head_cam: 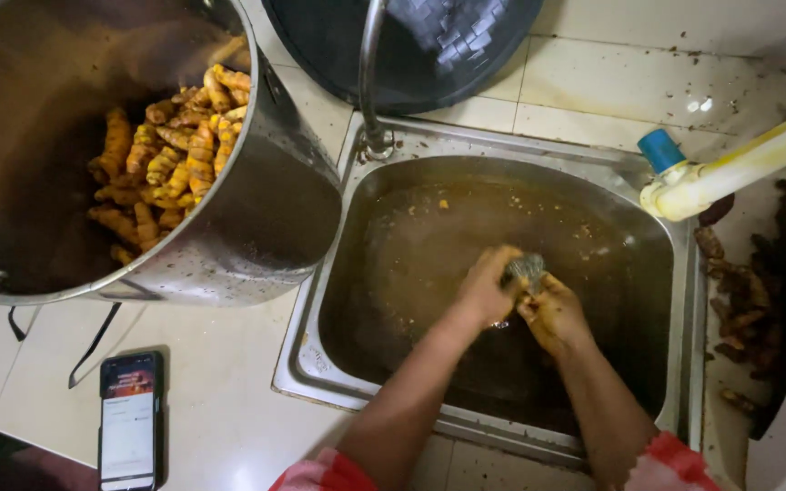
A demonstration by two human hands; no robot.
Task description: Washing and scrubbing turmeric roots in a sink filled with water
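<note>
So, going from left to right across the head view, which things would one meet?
phone → big steel pot of yellow roots → sink → left hand → right hand → white pipe

Beside us on the left, a large steel pot (256, 209) leans, holding a heap of orange turmeric roots (170, 159). A smartphone (129, 420) lies screen-up on the tiled counter (220, 400) below it. A dark round lid (402, 45) rests near the curved tap (368, 73). On the right, a white pipe with a blue cap (730, 168) crosses above dark root scraps (743, 309).
</note>
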